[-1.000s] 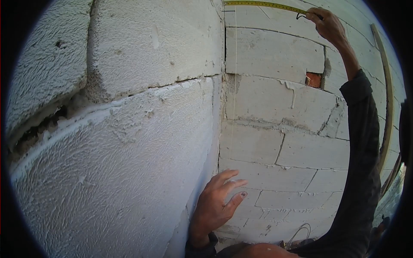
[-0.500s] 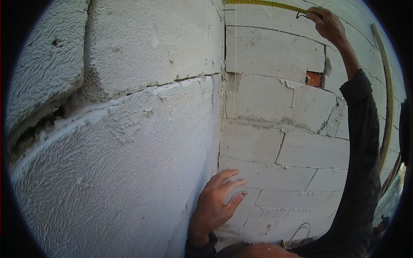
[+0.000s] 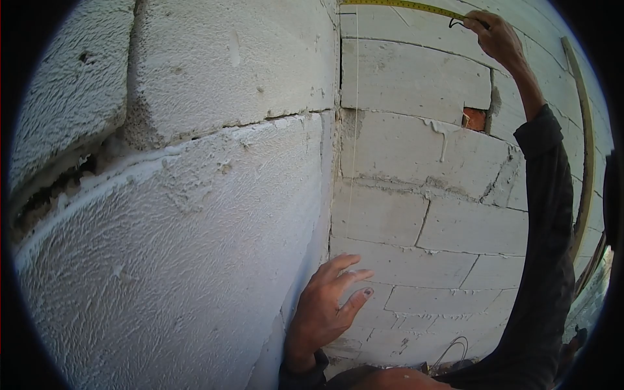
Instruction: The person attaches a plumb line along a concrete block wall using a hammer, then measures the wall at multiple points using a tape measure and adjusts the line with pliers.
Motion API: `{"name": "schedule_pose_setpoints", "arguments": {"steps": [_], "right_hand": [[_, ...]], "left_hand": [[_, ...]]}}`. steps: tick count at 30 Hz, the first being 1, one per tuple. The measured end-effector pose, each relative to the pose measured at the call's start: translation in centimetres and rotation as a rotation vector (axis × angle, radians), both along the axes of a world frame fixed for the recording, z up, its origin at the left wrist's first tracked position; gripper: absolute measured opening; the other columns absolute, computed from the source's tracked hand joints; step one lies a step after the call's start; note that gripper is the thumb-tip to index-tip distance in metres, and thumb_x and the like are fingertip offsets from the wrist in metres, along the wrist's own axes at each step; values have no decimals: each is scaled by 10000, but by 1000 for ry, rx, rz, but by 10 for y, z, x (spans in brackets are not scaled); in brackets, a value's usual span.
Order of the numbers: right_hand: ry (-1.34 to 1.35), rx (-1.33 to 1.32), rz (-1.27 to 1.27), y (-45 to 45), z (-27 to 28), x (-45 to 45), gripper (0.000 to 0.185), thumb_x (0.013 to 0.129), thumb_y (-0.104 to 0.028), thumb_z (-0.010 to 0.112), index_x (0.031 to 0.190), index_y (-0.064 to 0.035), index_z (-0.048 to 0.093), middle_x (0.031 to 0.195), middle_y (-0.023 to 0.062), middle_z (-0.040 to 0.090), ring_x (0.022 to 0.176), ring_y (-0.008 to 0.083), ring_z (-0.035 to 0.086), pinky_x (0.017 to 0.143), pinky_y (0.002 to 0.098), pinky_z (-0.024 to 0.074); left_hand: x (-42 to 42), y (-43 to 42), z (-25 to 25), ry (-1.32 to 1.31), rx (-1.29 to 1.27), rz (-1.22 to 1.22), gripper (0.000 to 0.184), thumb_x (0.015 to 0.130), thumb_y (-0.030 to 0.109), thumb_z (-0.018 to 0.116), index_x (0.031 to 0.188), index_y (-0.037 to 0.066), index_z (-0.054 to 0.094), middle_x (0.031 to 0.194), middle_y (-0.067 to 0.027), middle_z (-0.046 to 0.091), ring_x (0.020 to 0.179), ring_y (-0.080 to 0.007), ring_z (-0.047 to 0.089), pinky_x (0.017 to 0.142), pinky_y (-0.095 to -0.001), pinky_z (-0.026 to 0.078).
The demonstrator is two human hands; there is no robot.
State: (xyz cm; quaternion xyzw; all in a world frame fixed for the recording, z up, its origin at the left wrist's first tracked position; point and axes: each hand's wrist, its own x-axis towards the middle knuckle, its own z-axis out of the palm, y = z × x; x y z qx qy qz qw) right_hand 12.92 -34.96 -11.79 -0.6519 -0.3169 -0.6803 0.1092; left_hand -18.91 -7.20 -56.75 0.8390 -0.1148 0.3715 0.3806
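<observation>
At the top right my right hand [image 3: 497, 38] is closed round a tape measure. Its yellow blade [image 3: 409, 6] runs leftward across the block wall [image 3: 416, 75] toward the inner corner, and its far end lies at or past the top edge of the view. A black loop [image 3: 455, 23] hangs by the fingers. My left hand [image 3: 330, 304] is low in the middle, fingers apart and holding nothing, beside the corner edge of the rough white wall [image 3: 195, 247]. Whether it touches that wall I cannot tell. A thin pale string [image 3: 355, 136] hangs vertically near the corner.
A long wooden batten [image 3: 583, 143] leans on the wall at the right. A piece of red brick [image 3: 474, 119] shows in a gap between blocks. Bent wire [image 3: 453, 348] and small debris lie at the bottom. An open joint [image 3: 55, 188] cuts the left wall.
</observation>
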Motion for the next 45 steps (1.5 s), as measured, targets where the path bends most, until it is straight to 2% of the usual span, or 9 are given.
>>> {"name": "schedule_pose_setpoints", "arguments": {"steps": [20,24,26,28,30,34,40,42,45], "right_hand": [[7,14,1,-2,-9,-3,328,1073,-382,643,1242,-148,799,890,6,761,581,87,538,618,331,486],[157,126,131,-11,-29,-22,319,1080,-378,632,1219,-141,795,898,9,750,649,63,567,651,293,488],[202,152,160,-11,-57,-33,317,1082,-376,629,1213,-139,794,901,10,748,666,56,574,659,284,489],[241,227,548,-6,-115,-52,329,1100,-363,609,1196,-102,783,902,-13,716,755,47,591,699,258,496],[309,264,719,3,-180,-70,308,1081,-340,610,1112,-88,784,931,13,723,786,71,579,743,276,486],[921,295,1114,14,-294,-107,325,1089,-327,594,1029,-49,750,864,16,679,729,56,548,669,242,450],[1478,-117,1236,41,-424,-142,280,1108,-233,577,1031,-10,726,817,13,610,721,79,520,654,273,436],[1403,-202,1312,60,-461,-151,235,1101,-195,596,1072,6,715,864,40,618,767,111,537,690,304,457],[1399,-202,1429,72,-472,-161,215,1100,-177,596,1102,8,705,898,66,617,805,136,559,730,324,479]], "left_hand": [[-1,-1,1,-1,20,15,302,970,164,778,1257,66,777,1436,-219,648,1359,-388,606,1136,-471,481],[-2,-2,2,-12,13,19,296,967,156,779,1250,69,780,1427,-214,656,1355,-386,609,1133,-468,483],[-3,-3,3,-17,16,22,295,965,155,781,1247,69,781,1422,-213,660,1356,-383,610,1132,-469,483],[-3,-5,5,-33,48,76,296,958,153,787,1241,67,784,1417,-207,665,1334,-378,628,1104,-461,506],[-1,-6,4,-27,44,83,292,961,149,784,1240,63,783,1397,-205,679,1313,-370,646,1090,-452,515],[9,-12,5,-33,-69,43,269,986,136,748,1240,53,781,1340,-205,717,1254,-352,691,1060,-424,533],[27,-12,-3,-35,-83,-25,363,1039,167,673,1355,-9,704,1375,-212,704,1279,-310,676,1095,-415,504],[34,-15,-12,4,-131,-115,379,1064,175,636,1385,-23,677,1404,-209,686,1305,-304,657,1111,-417,492],[45,-32,-26,57,-271,-265,393,1109,184,558,1421,-38,645,1454,-203,654,1346,-300,623,1142,-420,470]]}}
